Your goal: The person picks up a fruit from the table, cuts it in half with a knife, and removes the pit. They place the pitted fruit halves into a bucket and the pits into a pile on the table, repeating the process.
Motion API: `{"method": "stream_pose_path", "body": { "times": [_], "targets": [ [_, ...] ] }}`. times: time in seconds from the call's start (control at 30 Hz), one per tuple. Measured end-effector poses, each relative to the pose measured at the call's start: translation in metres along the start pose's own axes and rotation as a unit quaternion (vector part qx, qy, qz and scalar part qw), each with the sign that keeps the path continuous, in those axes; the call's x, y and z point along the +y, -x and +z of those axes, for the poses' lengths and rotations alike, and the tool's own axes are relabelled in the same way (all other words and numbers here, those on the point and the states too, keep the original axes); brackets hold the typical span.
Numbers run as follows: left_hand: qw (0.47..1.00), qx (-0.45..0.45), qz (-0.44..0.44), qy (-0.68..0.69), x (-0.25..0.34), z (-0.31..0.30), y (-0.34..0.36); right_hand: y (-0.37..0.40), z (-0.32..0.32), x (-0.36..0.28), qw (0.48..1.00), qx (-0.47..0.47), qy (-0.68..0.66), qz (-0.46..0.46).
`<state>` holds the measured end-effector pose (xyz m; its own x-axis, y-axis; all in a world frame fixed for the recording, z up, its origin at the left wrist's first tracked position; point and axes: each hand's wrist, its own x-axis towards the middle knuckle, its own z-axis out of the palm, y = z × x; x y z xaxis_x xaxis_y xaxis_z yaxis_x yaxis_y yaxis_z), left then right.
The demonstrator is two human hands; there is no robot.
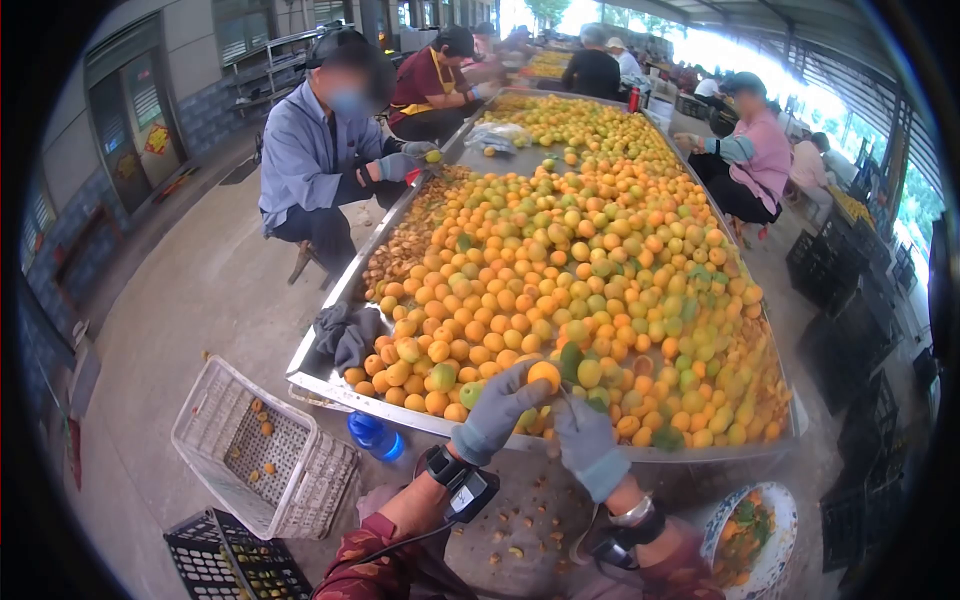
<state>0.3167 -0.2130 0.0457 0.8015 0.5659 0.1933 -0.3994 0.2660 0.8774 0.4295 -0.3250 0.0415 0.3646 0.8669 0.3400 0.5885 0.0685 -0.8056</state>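
My left hand (497,412), in a grey glove, is closed around an orange apricot (544,376) above the near edge of the fruit table. Close beside it, my right hand (586,437), also gloved in grey, has its fingers closed on a thin, narrow tool (566,398) that points up toward the apricot. The tool's exact kind is too small to make out. Just beyond both hands, a heap of orange and greenish apricots (560,265) covers much of the metal-edged table (345,395). A green leaf (571,360) lies behind the held fruit.
A dark cloth (347,335) lies on the table's left corner. Below stand a white basket (290,490) with few fruits, a black crate (235,560), a blue bottle (376,436) and a basin (787,520) of scraps at right. Several people sit along the table.
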Motion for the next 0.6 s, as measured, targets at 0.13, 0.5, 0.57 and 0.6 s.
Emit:
{"method": "stream_pose_path", "body": {
  "times": [0.13, 0.5, 0.57, 0.6],
  "targets": [
    [0.999, 0.003, -0.010, 0.039, -0.006, 0.002, 0.001, -0.005, 0.000, -0.017, 0.998, 0.045, 0.050, 0.009],
    [0.983, -0.042, 0.016, -0.179, 0.022, -0.010, 0.000, -0.004, -0.013, -0.013, 0.998, -0.005, 0.059, 0.011],
    [0.994, -0.037, 0.018, -0.102, 0.019, -0.005, 0.001, -0.003, -0.014, -0.029, 0.998, 0.006, 0.053, 0.020],
    [0.994, -0.038, 0.017, -0.101, 0.012, -0.004, 0.001, -0.003, -0.012, -0.035, 0.999, 0.017, 0.045, 0.026]
  ]
}}
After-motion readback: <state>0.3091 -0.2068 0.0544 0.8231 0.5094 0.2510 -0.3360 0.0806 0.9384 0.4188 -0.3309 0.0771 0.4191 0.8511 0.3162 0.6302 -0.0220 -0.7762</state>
